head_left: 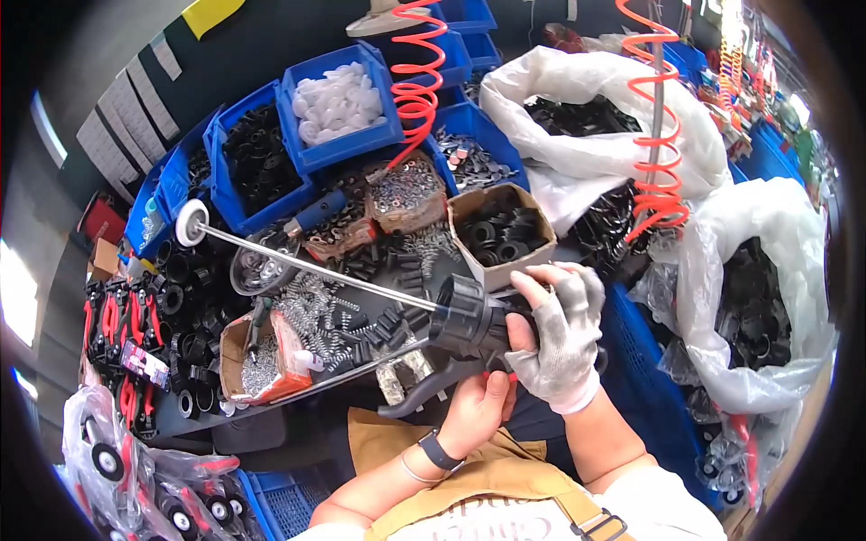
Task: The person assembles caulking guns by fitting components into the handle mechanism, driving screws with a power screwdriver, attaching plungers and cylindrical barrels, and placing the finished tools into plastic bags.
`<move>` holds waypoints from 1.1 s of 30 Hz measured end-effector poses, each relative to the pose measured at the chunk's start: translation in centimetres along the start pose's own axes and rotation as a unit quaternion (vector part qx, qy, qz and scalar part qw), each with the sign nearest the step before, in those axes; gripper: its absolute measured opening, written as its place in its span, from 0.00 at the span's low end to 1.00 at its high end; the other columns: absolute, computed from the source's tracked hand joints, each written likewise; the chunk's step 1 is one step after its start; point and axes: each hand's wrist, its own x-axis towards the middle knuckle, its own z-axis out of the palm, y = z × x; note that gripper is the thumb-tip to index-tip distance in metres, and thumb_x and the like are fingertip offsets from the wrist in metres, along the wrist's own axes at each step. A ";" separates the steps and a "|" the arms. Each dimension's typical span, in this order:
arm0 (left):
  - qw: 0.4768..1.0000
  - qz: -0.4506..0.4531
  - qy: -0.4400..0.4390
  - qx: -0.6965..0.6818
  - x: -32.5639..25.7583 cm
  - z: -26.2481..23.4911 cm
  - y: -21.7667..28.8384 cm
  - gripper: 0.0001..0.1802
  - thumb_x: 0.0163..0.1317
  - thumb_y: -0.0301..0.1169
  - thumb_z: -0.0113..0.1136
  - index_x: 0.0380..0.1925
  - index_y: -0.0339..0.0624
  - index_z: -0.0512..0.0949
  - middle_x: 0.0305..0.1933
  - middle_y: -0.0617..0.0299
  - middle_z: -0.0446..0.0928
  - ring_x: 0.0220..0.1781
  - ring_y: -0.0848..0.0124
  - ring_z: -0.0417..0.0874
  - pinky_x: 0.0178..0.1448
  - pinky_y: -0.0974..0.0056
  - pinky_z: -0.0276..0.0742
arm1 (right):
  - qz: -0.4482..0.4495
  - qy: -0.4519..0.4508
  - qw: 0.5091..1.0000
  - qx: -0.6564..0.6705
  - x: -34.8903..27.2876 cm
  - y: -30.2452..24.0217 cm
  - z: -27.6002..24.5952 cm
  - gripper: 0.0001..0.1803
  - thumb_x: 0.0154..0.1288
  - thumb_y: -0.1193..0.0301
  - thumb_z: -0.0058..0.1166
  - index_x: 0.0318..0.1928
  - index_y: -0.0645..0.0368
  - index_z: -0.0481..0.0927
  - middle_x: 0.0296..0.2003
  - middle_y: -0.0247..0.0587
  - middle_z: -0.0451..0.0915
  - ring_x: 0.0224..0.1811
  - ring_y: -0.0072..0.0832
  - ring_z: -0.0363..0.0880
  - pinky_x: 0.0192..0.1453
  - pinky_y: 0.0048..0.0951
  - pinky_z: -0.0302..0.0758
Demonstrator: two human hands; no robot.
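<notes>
A black plastic caulking gun handle [469, 316] with a ribbed collar is held in front of me. From the collar a long steel rod [316, 268] runs up to the left, ending in a white round plunger disk [191, 223]. My right hand [564, 338], in a pale grey-coated glove with bare thumb and fingertip, is closed round the back of the body. Below it my bare left hand [483, 410], with a dark wristband, grips the lower part beside a red piece; its fingers are partly hidden. A black curved lever [428, 388] sticks out to the left.
Loose springs [316, 307] and black sleeves lie on the bench behind the rod. An open carton [262, 361] and a box of black rings [501, 236] stand there. Blue bins [343, 153] line the back. Red coiled hoses [658, 135] hang down; white sacks [704, 298] stand right.
</notes>
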 end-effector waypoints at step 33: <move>0.965 0.117 0.017 -0.235 0.5 0.2 1.7 0.31 0.63 0.20 0.58 0.67 0.42 0.66 0.62 0.57 0.75 0.60 0.58 0.80 0.65 0.45 0.76 | 0.169 0.137 0.974 -0.061 -5.0 11.7 -17.1 0.07 0.71 0.74 0.53 0.47 0.58 0.74 0.50 0.52 0.83 0.48 0.48 0.84 0.53 0.39 0.79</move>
